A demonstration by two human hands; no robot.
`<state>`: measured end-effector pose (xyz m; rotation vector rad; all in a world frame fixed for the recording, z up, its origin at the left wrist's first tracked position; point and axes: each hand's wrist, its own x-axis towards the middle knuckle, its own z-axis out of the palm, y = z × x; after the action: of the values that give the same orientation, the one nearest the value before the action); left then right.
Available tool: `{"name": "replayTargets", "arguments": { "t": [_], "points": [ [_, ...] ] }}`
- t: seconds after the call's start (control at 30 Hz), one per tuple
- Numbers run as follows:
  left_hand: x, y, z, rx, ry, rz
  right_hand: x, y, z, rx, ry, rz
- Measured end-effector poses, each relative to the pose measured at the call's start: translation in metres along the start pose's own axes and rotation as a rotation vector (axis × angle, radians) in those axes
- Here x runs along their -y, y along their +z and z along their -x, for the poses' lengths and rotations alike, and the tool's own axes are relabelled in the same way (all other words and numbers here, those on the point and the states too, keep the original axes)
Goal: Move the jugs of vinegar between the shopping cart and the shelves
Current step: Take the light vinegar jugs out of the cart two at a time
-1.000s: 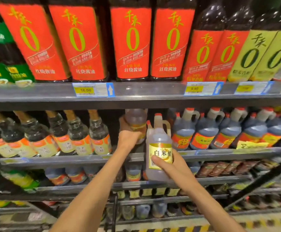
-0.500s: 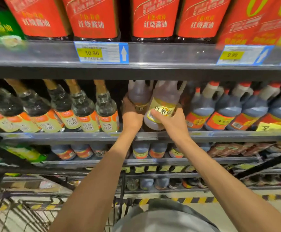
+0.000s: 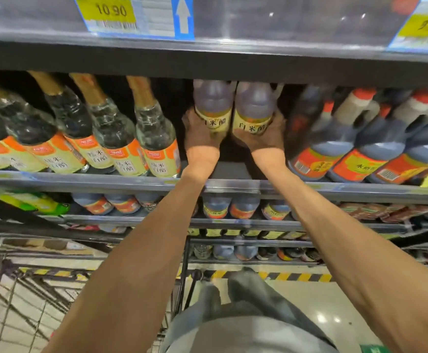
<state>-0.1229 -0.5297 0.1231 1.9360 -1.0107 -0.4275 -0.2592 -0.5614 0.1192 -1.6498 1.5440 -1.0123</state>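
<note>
Pale plastic vinegar jugs are held one in each hand, deep in the gap on the middle shelf (image 3: 233, 186). The left jug (image 3: 213, 108) is grasped by the left hand (image 3: 200, 135) low on its labelled body, and the right jug (image 3: 255, 110) is grasped likewise by the right hand (image 3: 261, 136); each grip is closed round its own jug. The two jugs are touching side by side, and whether their bases are resting on the shelf cannot be told, since the hands cover them.

A knock is judged the chief risk. The clear glass bottles (image 3: 154, 133) are standing just beside the left wrist, and the dark handled jugs (image 3: 317, 143) just beside the right, so a sideways pull of either arm could topple a neighbour. A jug released before its base is seated flat could tip forward over the shelf lip.

Open room is narrow: the jug tops are close under the upper shelf edge (image 3: 208, 59), so little lift is allowed. The clearest way out is judged to be straight back over the front rail, toward the shopping cart (image 3: 17, 289) below left.
</note>
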Motion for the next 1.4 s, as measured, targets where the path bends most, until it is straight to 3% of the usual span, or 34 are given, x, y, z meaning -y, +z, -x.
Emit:
{"name": "replayTargets", "arguments": {
  "t": [0.17, 0.37, 0.6, 1.4],
  "points": [
    [0.009, 0.02, -0.025, -0.089, 0.05, 0.013, -0.008, 0.027, -0.026, -0.154, -0.077, -0.011],
    [0.012, 0.048, -0.064, -0.197, 0.064, 0.055, -0.022, 0.04, -0.078, -0.147, -0.157, 0.048],
    [0.013, 0.069, -0.106, -0.165, 0.089, 0.121, -0.029, 0.068, -0.126, -0.335, -0.135, 0.073],
    [0.015, 0.087, -0.117, -0.281, 0.151, 0.008, -0.026, 0.081, -0.141, -0.321, -0.097, 0.092]
  ]
}}
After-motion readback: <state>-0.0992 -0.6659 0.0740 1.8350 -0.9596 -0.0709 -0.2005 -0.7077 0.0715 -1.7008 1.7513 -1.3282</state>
